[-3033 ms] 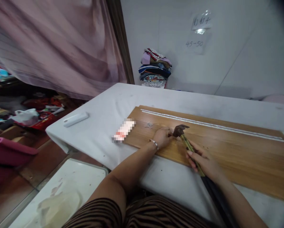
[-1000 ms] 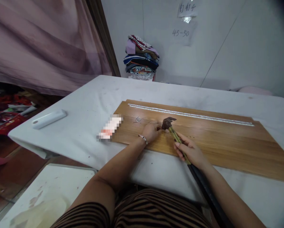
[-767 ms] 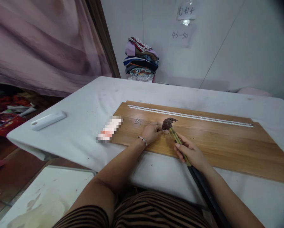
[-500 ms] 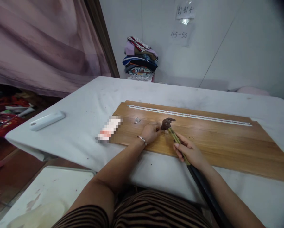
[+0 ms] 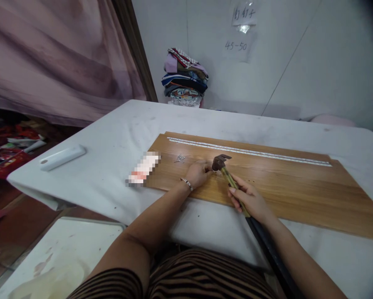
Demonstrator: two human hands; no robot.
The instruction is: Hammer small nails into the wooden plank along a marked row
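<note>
My right hand [image 5: 250, 197] is wrapped round the handle of a claw hammer [image 5: 222, 162], whose rusty head is low over a wooden board [image 5: 298, 193]. Close beside the hammer head, my left hand [image 5: 198, 173] rests on the board with its fingers pinched together. What sits in that pinch is too small and too hidden to make out. Left of this hand lies a small heap of nails [image 5: 180, 158] on the board. Along the board's far side run two white measuring strips [image 5: 248, 151].
The board lies on a table with a white cover [image 5: 111, 124]. A white handle-like piece [image 5: 63, 157] and a blurred-out flat object [image 5: 143, 168] are at the left. Folded clothes [image 5: 185, 77] are stacked behind the table. A white stool-like surface [image 5: 77, 236] stands at the lower left.
Hardly anything differs. Both hands and the hammer keep almost the same place, and the view has shifted very slightly.
</note>
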